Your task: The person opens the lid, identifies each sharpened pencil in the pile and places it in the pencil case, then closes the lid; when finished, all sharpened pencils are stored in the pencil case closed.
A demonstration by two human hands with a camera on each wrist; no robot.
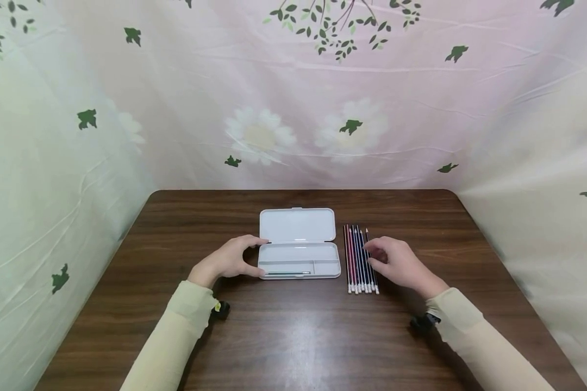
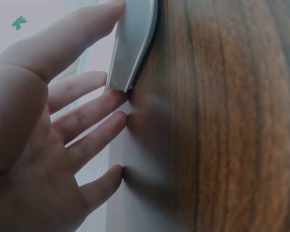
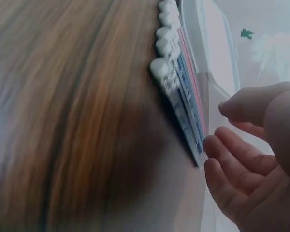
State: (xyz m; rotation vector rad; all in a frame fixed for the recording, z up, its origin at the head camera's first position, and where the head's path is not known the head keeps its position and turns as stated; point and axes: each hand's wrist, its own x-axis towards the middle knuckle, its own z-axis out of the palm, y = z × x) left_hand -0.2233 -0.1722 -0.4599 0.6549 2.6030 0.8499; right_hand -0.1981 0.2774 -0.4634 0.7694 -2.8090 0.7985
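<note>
A white pencil case (image 1: 299, 260) lies on the table with its lid (image 1: 297, 225) folded back. In its front compartment lies one greenish pencil (image 1: 288, 272). My left hand (image 1: 230, 257) spans the case's left end, thumb at the front corner and fingers by the hinge, holding it. To the right of the case, several pencils (image 1: 356, 260) with white eraser ends lie side by side, in dark, blue and red tones. Over the rightmost pencils is my right hand (image 1: 393, 262), fingers loosely bent. The right wrist view shows a gap between thumb and fingers, with nothing held.
The brown wood-grain table (image 1: 293, 336) extends around the case and pencils. Behind it and at both sides hangs a pale cloth (image 1: 293, 98) with printed flowers and leaves. A smaller compartment (image 1: 326, 267) sits at the case's right end.
</note>
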